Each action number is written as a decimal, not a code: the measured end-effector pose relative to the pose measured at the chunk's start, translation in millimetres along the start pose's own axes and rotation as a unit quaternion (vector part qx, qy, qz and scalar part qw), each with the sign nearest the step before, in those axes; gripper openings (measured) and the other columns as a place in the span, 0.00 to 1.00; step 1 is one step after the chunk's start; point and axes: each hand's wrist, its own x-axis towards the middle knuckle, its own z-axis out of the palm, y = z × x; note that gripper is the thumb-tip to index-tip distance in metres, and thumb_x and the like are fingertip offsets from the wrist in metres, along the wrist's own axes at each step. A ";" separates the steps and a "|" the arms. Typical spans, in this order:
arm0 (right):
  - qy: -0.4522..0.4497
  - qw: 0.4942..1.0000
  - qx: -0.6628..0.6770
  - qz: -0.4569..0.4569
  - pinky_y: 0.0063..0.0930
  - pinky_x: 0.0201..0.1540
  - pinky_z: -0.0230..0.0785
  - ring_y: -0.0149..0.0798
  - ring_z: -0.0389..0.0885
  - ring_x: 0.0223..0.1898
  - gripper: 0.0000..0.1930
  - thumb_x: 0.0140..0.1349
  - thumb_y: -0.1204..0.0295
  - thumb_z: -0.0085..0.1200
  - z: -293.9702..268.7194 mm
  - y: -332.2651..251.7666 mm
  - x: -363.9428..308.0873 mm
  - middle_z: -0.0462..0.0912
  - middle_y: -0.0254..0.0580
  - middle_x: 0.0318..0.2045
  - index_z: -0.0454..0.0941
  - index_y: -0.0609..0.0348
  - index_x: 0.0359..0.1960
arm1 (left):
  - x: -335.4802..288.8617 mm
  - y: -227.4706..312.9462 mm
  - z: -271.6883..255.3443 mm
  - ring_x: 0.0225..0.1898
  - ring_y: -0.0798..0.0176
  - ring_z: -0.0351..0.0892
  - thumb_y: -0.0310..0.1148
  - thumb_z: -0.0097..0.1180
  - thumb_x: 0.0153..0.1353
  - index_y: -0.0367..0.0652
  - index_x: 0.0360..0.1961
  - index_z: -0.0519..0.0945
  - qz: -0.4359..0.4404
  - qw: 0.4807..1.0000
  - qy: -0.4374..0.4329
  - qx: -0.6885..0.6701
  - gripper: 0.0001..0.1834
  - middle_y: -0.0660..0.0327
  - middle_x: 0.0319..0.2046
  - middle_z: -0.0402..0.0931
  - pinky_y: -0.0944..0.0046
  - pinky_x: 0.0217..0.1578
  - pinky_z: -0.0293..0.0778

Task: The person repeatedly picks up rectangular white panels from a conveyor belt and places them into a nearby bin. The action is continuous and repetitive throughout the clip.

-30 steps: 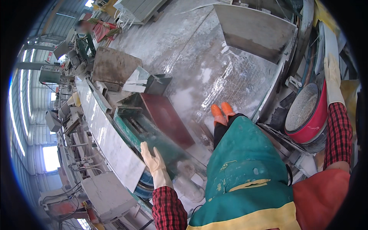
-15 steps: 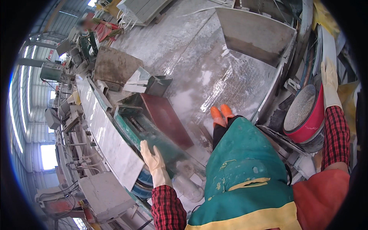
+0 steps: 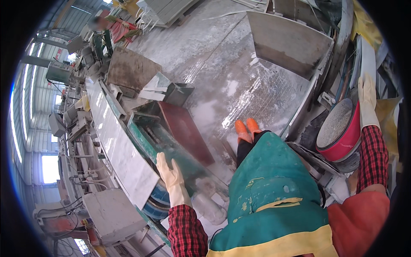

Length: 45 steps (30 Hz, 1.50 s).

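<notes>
My left hand [image 3: 171, 176], in a cream rubber glove, is open beside the near end of a long white marble-like slab [image 3: 122, 156]. Its thumb stands apart from the stretched fingers; whether the fingertips touch the slab's edge I cannot tell. The slab lies on a green-framed machine bed, with blue rollers [image 3: 156, 209] showing beneath its near end. At the far right, my right hand [image 3: 367, 96], gloved alike, has its fingers stretched out along a pale upright strip [image 3: 367, 55]. A red-sided round tub [image 3: 342, 145] with grey, gritty contents stands just left of that hand.
Between my left hand and my orange boots [image 3: 246, 128] are a green trough [image 3: 150, 139] and a reddish-brown panel [image 3: 184, 128]. A large grey board [image 3: 287, 43] leans ahead on the right. The floor [image 3: 231, 64] looks wet and streaked. Another person [image 3: 117, 30] stands far left.
The view has shifted slightly. My left hand sits a little higher beside the slab's end, and my right hand a little lower along the strip. Both keep their fingers stretched.
</notes>
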 end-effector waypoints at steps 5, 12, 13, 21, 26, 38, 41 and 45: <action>0.009 1.000 0.001 0.003 0.38 0.71 0.54 0.50 0.64 0.68 0.29 0.72 0.52 0.38 -0.9 -3.3 -6.6 0.68 0.53 0.66 0.64 0.56 0.68 | -1.0 -5.1 3.1 0.68 0.41 0.62 0.29 0.55 0.64 0.34 0.63 0.69 0.005 1.000 0.006 0.000 0.26 0.41 0.65 0.66 0.51 0.69 0.55; 0.010 1.000 -0.001 0.000 0.38 0.72 0.53 0.49 0.63 0.69 0.29 0.72 0.53 0.38 -4.4 -5.7 -14.2 0.68 0.53 0.66 0.64 0.57 0.68 | -0.9 -1.3 1.8 0.67 0.41 0.63 0.27 0.55 0.63 0.34 0.63 0.69 0.002 1.000 0.009 -0.007 0.26 0.41 0.65 0.66 0.50 0.68 0.56; 0.010 1.000 -0.001 0.001 0.38 0.72 0.53 0.50 0.63 0.69 0.29 0.72 0.53 0.38 -5.2 -6.1 -14.7 0.68 0.53 0.66 0.64 0.57 0.68 | -1.1 -1.5 1.6 0.67 0.41 0.63 0.27 0.55 0.63 0.35 0.63 0.69 0.003 1.000 0.010 -0.007 0.26 0.41 0.65 0.66 0.50 0.68 0.56; 0.015 1.000 -0.005 -0.009 0.40 0.71 0.54 0.51 0.63 0.68 0.29 0.72 0.53 0.38 -5.1 -6.6 -22.0 0.68 0.56 0.65 0.65 0.58 0.68 | -0.8 0.8 -1.2 0.70 0.48 0.60 0.28 0.56 0.65 0.37 0.65 0.69 -0.021 1.000 -0.010 0.009 0.27 0.47 0.67 0.65 0.56 0.71 0.53; 0.026 0.999 0.012 -0.022 0.41 0.69 0.56 0.52 0.66 0.66 0.29 0.72 0.54 0.39 -5.3 -6.7 -27.8 0.70 0.56 0.63 0.66 0.59 0.67 | -1.9 -4.1 0.6 0.70 0.48 0.60 0.28 0.56 0.65 0.37 0.65 0.69 -0.013 1.000 -0.006 0.013 0.27 0.47 0.67 0.65 0.56 0.71 0.53; 0.035 0.999 0.025 -0.033 0.43 0.68 0.58 0.55 0.67 0.64 0.28 0.71 0.55 0.41 -15.8 -16.0 -41.4 0.71 0.57 0.62 0.66 0.61 0.65 | -0.9 -5.7 -0.1 0.69 0.46 0.61 0.29 0.56 0.64 0.36 0.64 0.69 -0.001 1.000 -0.007 0.023 0.27 0.44 0.66 0.66 0.54 0.71 0.54; 0.043 0.998 0.021 -0.034 0.44 0.67 0.59 0.55 0.68 0.64 0.28 0.71 0.55 0.42 -14.0 -15.1 -46.6 0.71 0.57 0.62 0.66 0.61 0.65 | 0.4 -5.4 0.8 0.69 0.45 0.61 0.29 0.56 0.64 0.36 0.65 0.69 0.001 1.000 -0.007 0.021 0.27 0.44 0.66 0.66 0.54 0.71 0.54; 0.046 0.998 0.022 -0.040 0.44 0.67 0.59 0.56 0.68 0.63 0.28 0.71 0.56 0.42 -21.4 -20.2 -51.0 0.71 0.58 0.61 0.66 0.61 0.66 | -0.6 -6.9 1.5 0.69 0.46 0.61 0.29 0.56 0.64 0.37 0.64 0.70 -0.002 1.000 -0.004 0.023 0.27 0.45 0.66 0.66 0.54 0.70 0.54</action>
